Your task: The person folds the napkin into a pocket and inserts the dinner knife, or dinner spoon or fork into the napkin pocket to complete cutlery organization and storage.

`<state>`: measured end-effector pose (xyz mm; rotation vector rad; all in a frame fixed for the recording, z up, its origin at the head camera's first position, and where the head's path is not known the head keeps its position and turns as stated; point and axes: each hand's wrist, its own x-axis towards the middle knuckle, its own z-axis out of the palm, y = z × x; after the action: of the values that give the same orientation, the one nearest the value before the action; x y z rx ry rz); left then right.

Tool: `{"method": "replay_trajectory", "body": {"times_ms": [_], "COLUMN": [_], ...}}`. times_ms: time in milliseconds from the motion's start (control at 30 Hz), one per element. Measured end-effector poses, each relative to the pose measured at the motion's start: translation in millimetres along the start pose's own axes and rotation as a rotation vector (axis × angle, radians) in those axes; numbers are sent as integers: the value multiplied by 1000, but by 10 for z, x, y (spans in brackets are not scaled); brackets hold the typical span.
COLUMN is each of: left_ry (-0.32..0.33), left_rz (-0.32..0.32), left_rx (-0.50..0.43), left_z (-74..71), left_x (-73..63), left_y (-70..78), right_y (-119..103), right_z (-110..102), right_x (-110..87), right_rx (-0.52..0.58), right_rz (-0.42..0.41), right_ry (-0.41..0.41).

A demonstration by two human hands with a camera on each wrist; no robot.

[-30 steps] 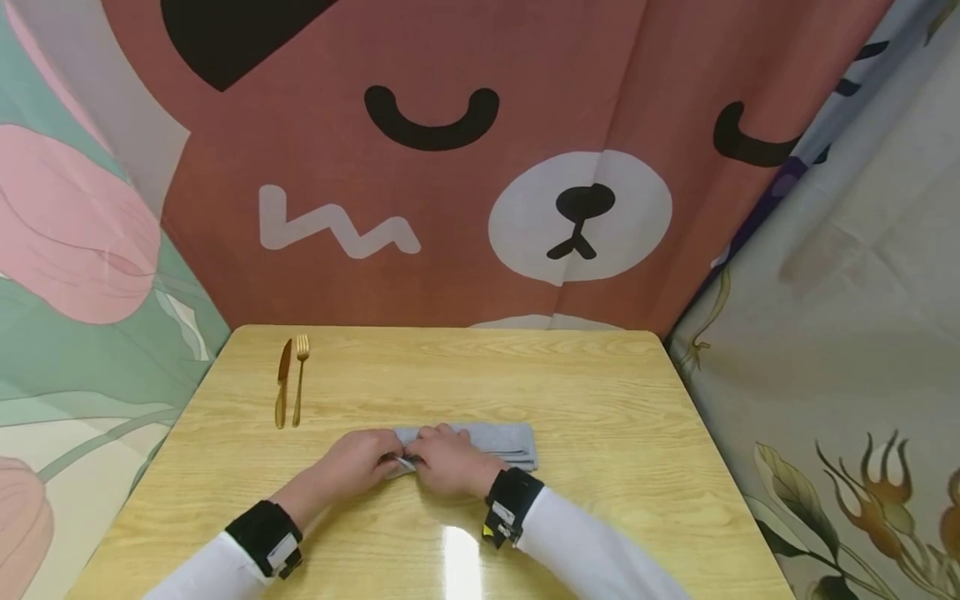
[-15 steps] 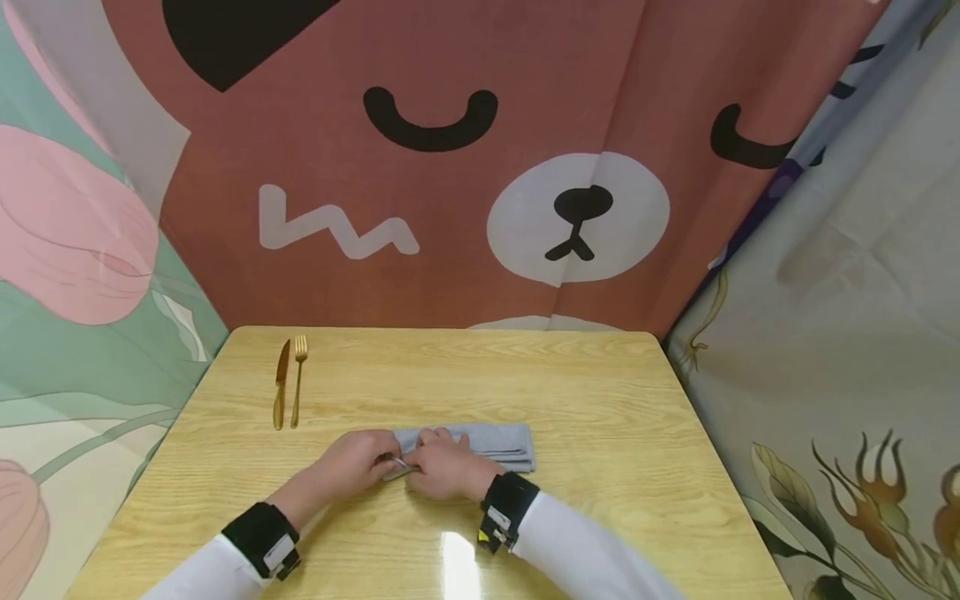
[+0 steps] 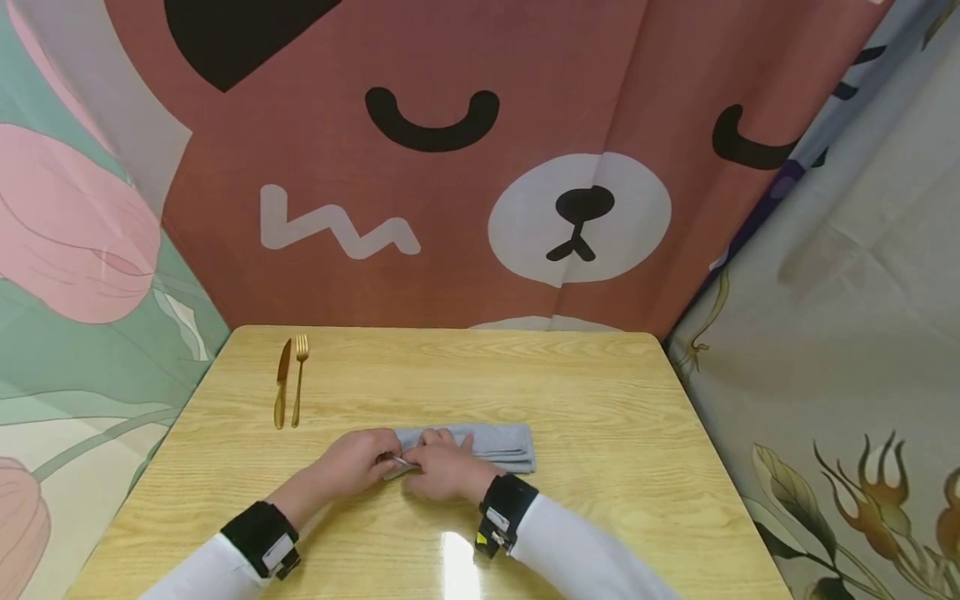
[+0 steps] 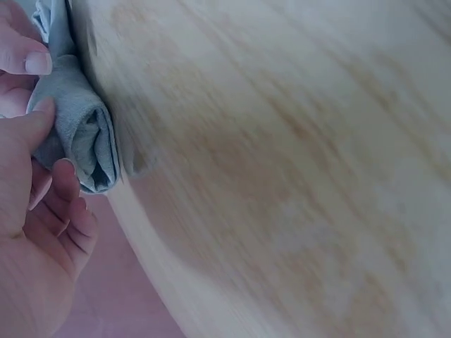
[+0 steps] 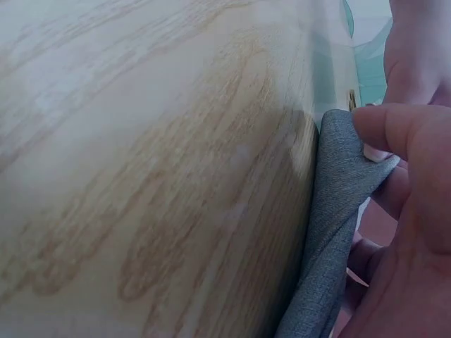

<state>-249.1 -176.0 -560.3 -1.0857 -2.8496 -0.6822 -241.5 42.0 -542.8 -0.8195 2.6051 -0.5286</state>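
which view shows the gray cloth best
The head view: it takes in most of the gray cloth on the table, though the left hand and right hand cover part. The left wrist view shows one folded end close up; the right wrist view shows a stretch cut off at the bottom.

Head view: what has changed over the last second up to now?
Very little. The right hand has shifted slightly toward the person and the left hand. Nothing was newly taken hold of or let go: both hands still pinch the folded gray cloth. The left hand, knife and fork stayed essentially where they were.
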Motion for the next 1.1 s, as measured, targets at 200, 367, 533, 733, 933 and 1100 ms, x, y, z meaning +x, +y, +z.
{"method": "replay_trajectory", "body": {"times_ms": [200, 367, 533, 733, 933, 1100], "left_ry": [-7, -2, -1, -32, -23, -3], "left_rz": [-16, -1, 22, 2, 25, 25], "left_rx": [-31, -27, 13, 84, 94, 43], "left_z": [9, 27, -1, -62, -41, -7], "left_x": [7, 1, 11, 30, 29, 30], "left_y": [4, 0, 2, -3, -17, -25], "right_y": [14, 36, 74, 110, 116, 113], "right_z": [18, 20, 16, 25, 43, 38], "right_x": [7, 5, -5, -6, 2, 9], "right_rx": [-10, -4, 25, 43, 7, -1], "right_rz": [0, -12, -27, -20, -19, -19], "right_ry": [12, 17, 2, 4, 15, 2]}}
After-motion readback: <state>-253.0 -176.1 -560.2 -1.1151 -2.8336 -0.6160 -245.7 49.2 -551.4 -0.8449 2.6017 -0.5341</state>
